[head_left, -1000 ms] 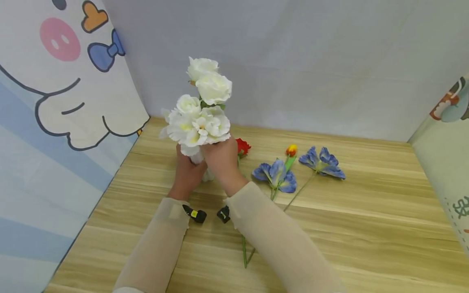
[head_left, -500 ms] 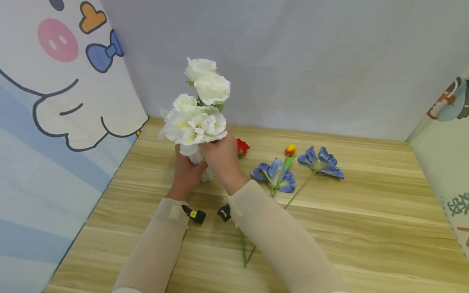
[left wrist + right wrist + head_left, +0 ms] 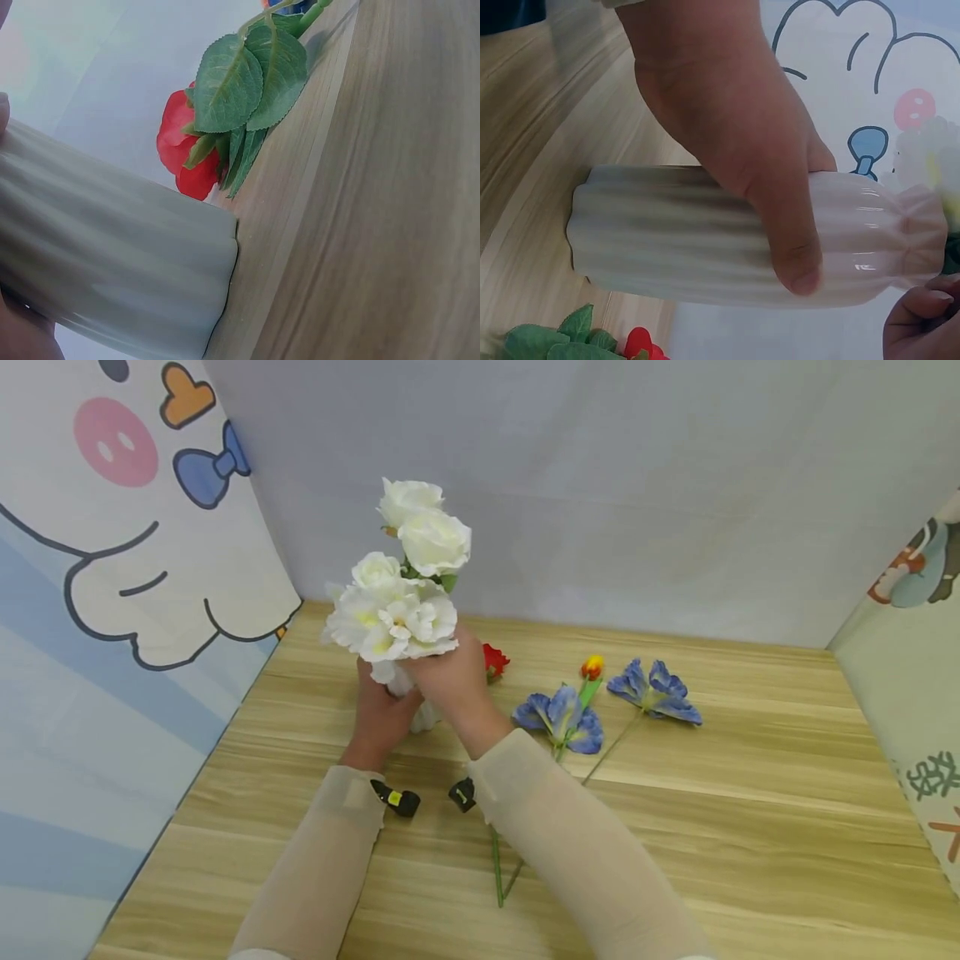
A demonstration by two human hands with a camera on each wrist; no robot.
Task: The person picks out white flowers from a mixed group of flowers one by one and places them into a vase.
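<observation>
A white fluted vase (image 3: 660, 247) stands on the wooden table. My left hand (image 3: 377, 718) grips its side, thumb (image 3: 793, 255) across the front in the right wrist view. My right hand (image 3: 459, 689) is up at the vase's mouth, its curled fingers (image 3: 922, 307) pinching just under the blossoms, where the stem is mostly hidden. White roses (image 3: 435, 542) rise from the vase, and a broad ruffled white flower (image 3: 393, 620) leans forward over both hands. Right of the vase lies a red rose (image 3: 494, 662), its green leaves (image 3: 229, 82) near the vase in the left wrist view.
Two blue flowers (image 3: 566, 720) and a red-yellow tulip (image 3: 592, 667) lie on the table (image 3: 750, 827) to the right. Green stems (image 3: 497, 868) reach toward the front beneath my right forearm. A grey backdrop (image 3: 600, 510) stands behind, with a cartoon-printed panel (image 3: 165, 577) at left.
My right hand and the ruffled white flower have shifted slightly left and down toward the vase. The left hand keeps its grip, and the flowers on the table lie as before.
</observation>
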